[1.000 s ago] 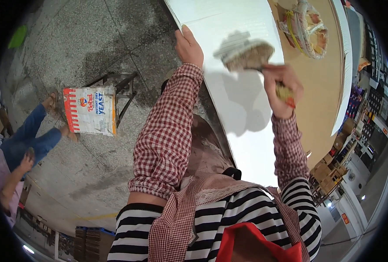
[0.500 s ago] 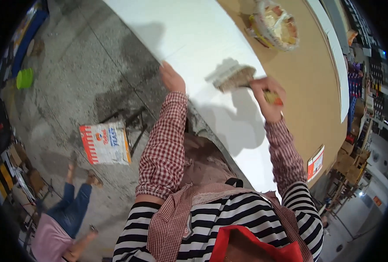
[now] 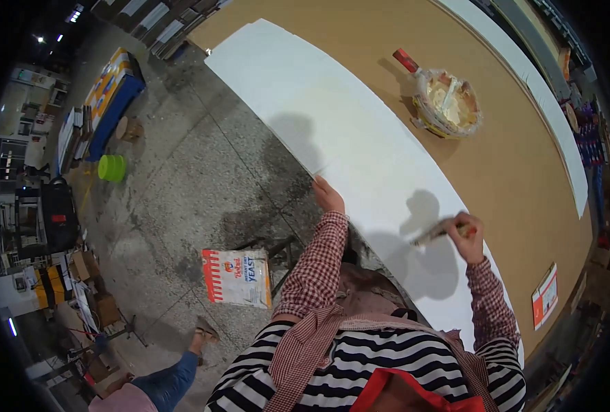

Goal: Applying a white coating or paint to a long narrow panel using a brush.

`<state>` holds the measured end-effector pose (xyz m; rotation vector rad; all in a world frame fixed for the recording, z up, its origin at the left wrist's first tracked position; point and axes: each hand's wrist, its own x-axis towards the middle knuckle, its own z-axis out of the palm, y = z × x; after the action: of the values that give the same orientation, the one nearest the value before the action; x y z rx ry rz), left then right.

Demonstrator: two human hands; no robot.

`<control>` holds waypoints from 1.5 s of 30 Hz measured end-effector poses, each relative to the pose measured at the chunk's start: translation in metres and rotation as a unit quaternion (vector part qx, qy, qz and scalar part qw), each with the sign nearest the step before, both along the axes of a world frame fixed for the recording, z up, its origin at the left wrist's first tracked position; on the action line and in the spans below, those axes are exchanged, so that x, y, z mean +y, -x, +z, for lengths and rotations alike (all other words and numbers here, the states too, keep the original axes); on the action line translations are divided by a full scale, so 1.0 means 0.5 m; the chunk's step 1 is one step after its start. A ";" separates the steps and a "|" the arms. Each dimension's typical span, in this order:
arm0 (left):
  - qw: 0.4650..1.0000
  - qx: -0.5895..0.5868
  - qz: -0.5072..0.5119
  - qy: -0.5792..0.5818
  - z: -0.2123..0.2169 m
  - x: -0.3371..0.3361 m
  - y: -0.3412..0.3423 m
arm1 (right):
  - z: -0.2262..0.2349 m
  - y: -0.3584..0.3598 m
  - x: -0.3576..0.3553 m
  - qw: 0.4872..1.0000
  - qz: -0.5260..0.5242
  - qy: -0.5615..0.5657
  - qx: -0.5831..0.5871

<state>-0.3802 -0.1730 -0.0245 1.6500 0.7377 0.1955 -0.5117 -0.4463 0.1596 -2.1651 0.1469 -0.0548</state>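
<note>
A long white sheet (image 3: 360,137) with a curved far edge lies on the brown board in front of me. My left hand (image 3: 330,196) lies along the sheet's near edge, its fingers stretched out. Over the white surface, my right hand (image 3: 468,239) is closed around the handle of a wide flat brush (image 3: 432,235). The brush is seen nearly edge-on, with its bristles pointing left. Beyond the sheet stands a plastic-lined bucket (image 3: 423,122) holding cream-coloured paste (image 3: 464,110) and a pale stick. A red handle (image 3: 406,60) sticks out beside its rim.
The brown board (image 3: 511,178) reaches far right, with a red and white card (image 3: 545,296) near its corner. A printed sack (image 3: 238,277) covers a stool at my left. A green bucket (image 3: 112,168) stands on the concrete floor. Another person's jeans (image 3: 171,384) show at lower left.
The view has swung, so everything sits lower and further right in it. The brush has turned from broadside to nearly edge-on in my right hand. My left hand remains at the sheet's edge.
</note>
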 end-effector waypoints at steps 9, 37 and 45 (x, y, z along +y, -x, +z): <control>0.999 0.022 -0.014 0.021 0.004 0.002 -0.010 | -0.085 -0.112 0.025 0.996 0.026 -0.063 -0.066; 0.998 -0.014 0.040 -0.045 0.012 0.159 -0.321 | -0.118 -0.630 0.192 0.978 0.044 -0.204 0.020; 0.996 -0.052 0.062 -0.049 -0.022 0.180 -0.322 | -0.059 -0.559 0.177 0.989 -0.029 -0.141 0.037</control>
<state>-0.2191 -0.0828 -0.0356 1.6733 0.7627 0.4085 -0.2324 -0.3578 0.1302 -1.8802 0.2466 0.0129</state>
